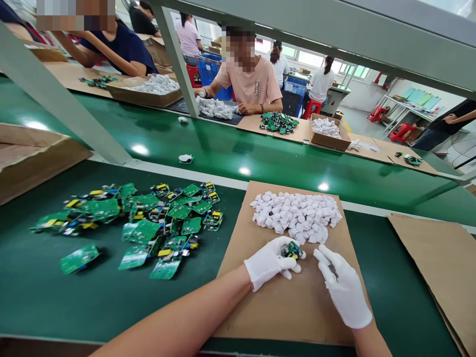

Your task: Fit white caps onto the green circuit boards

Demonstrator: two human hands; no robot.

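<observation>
The left hand (271, 260), in a white glove, has its fingers closed round one board (292, 250), held over the card (282, 317) with parts showing, a yellow one among them. The right hand (344, 285) is just to the right of that grip, apart from the board, its fingers half curled and narrowly spaced; whether anything small is pinched there cannot be told.

Just beyond the grip, on the card, lie the white bits (297, 213) in a broad heap. Well to the left of the grip are the loose boards (182, 210), piled at mixed angles on the bench (44, 307). Beyond the heap runs the belt (223, 144).

Handling the board well probably means a light hold at its edges, since the parts stand proud and could catch the glove's knit. The left hand would do best as the steady one, keeping the board's upper face clear for the right fingertips. Low over the card seems safest, and the left knuckles, so near the heap, should avoid brushing it.
</observation>
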